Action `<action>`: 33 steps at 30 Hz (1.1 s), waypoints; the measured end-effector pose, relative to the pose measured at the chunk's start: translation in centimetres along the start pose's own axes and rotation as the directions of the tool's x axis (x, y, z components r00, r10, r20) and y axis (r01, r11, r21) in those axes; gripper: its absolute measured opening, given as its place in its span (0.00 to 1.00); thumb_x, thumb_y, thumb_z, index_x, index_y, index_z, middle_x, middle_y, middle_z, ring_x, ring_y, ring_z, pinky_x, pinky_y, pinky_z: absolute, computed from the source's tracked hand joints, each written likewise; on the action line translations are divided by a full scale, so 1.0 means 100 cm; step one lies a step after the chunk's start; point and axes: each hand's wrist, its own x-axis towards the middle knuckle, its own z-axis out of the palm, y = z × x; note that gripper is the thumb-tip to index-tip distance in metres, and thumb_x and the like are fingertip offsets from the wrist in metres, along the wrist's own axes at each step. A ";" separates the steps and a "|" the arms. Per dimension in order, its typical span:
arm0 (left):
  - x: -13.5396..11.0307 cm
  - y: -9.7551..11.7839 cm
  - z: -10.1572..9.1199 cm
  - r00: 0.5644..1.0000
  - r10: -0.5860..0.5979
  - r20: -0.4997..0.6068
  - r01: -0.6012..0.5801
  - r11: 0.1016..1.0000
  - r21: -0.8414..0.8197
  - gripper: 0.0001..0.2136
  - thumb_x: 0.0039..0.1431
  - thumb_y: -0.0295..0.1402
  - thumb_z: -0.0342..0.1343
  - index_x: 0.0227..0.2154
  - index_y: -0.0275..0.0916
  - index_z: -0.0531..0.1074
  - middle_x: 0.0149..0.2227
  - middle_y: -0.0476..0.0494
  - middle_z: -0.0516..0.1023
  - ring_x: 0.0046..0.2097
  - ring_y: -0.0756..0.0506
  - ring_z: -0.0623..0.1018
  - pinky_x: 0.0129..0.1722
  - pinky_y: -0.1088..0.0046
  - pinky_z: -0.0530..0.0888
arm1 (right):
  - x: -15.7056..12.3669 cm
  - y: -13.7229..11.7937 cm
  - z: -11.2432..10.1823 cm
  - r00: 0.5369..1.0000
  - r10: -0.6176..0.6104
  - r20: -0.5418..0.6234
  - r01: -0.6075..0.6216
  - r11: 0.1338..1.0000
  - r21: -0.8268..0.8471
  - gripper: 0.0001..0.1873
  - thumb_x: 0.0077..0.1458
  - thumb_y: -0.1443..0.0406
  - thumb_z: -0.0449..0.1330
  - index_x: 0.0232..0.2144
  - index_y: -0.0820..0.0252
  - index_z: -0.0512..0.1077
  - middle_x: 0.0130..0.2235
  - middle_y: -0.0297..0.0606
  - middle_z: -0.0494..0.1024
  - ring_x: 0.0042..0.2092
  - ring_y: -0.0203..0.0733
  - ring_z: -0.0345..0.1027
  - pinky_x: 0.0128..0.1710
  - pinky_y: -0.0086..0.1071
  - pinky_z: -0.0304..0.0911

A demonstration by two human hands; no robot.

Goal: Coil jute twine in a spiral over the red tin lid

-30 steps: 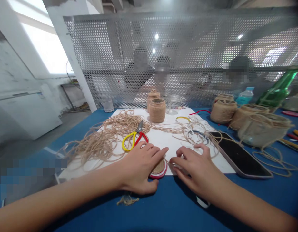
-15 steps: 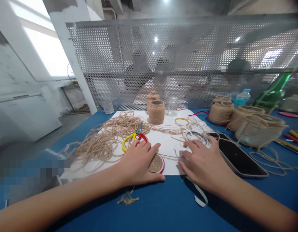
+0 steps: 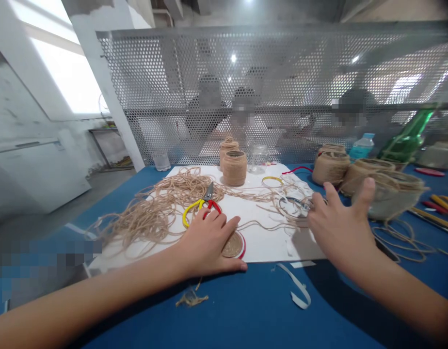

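My left hand (image 3: 207,241) lies flat with fingers spread on the white sheet (image 3: 260,242), partly covering a round red-rimmed lid (image 3: 235,246) coiled with jute twine. My right hand (image 3: 340,228) is raised above the table's right side, fingers apart and thumb up, holding nothing; it hovers near a ring (image 3: 295,206) tangled in twine and hides most of a dark phone. Yellow-and-red scissors (image 3: 201,206) lie just beyond my left fingers. A large tangle of jute twine (image 3: 154,213) spreads over the sheet's left half.
Twine-wrapped jars (image 3: 234,167) stand at the back centre, more wrapped jars (image 3: 355,177) and a green bottle (image 3: 409,140) at the right. A white paper strip (image 3: 298,291) lies on the blue table (image 3: 246,315). A perforated metal screen (image 3: 246,72) with people behind it closes the far side.
My right hand lifted off the sheet and moved right and up, fingers opening. My left hand slid slightly back, uncovering more of the twine-covered lid. The white strip now shows fully.
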 end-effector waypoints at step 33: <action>0.001 -0.001 -0.005 0.991 0.134 -0.028 -0.137 0.982 -0.132 0.31 0.43 0.61 0.55 0.38 0.37 0.67 0.37 0.42 0.73 0.41 0.40 0.70 0.51 0.54 0.57 | 0.001 -0.046 0.011 0.898 -0.387 -0.211 0.418 0.596 0.686 0.15 0.58 0.70 0.49 0.42 0.53 0.71 0.32 0.34 0.71 0.40 0.39 0.63 0.56 0.52 0.31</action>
